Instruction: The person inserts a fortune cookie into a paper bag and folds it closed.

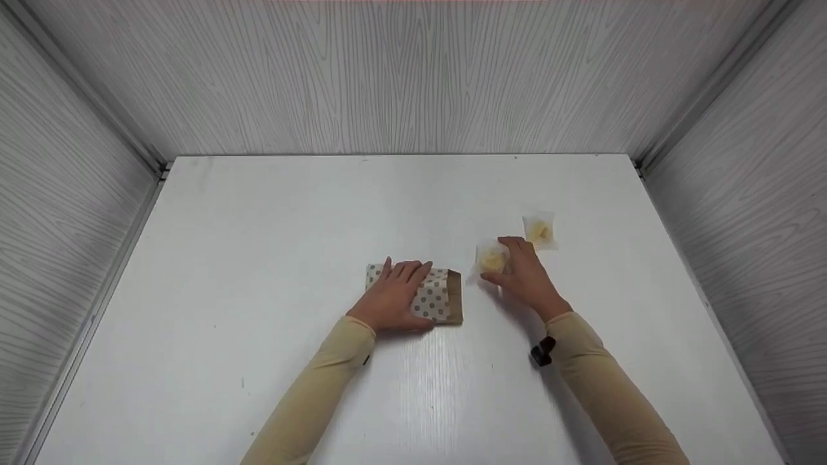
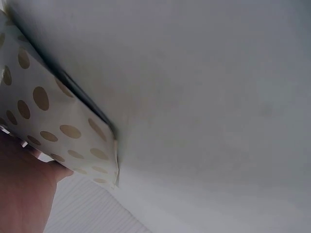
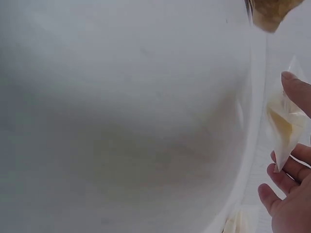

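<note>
A paper bag (image 1: 431, 302) with tan-grey polka dots lies flat, its brown open end facing right. Across its top rests my left hand (image 1: 393, 302), fingers spread toward the far edge and thumb along the near edge. In the left wrist view the dotted side of the bag (image 2: 53, 116) shows beside the hand. To the right, my right hand (image 1: 524, 279) holds a small translucent packet (image 1: 491, 260) with pale yellow contents by its edges, between thumb and fingers. The right wrist view shows this packet (image 3: 284, 124) upright between them.
A second translucent packet (image 1: 540, 231) with yellowish contents lies just beyond the right hand. The white table (image 1: 291, 213) is bounded by grey wood-grain panels (image 1: 400, 77) at the back and both sides. A dark band (image 1: 543, 352) circles the right wrist.
</note>
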Available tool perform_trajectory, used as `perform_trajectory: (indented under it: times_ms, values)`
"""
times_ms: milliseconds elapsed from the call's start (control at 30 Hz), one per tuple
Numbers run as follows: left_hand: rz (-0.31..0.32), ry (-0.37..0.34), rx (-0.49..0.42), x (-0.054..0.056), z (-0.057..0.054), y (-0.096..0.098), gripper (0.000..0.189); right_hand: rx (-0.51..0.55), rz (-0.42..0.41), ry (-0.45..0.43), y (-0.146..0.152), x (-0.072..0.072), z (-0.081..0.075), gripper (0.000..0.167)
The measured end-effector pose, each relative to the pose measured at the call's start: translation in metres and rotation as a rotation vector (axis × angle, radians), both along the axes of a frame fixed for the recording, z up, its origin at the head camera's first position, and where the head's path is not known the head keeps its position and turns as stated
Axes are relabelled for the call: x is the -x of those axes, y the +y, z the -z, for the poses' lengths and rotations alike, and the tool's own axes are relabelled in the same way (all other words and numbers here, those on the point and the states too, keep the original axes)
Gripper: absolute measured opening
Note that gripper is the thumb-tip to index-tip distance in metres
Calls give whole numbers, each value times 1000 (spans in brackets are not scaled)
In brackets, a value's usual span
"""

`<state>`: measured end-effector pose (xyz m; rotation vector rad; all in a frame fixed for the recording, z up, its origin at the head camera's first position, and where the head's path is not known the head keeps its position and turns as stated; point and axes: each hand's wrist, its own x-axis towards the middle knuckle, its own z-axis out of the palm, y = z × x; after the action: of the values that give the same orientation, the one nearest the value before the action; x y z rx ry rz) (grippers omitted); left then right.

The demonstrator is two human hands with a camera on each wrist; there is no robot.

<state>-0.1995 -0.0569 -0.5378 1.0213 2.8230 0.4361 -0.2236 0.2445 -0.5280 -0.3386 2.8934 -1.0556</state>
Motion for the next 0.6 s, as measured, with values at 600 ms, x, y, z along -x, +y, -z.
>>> perform_trajectory:
  times_ms: [600]
  values:
    - [-1,2,-35,0,-1,3,118,-75,-253,80,-15,-39,-7,75]
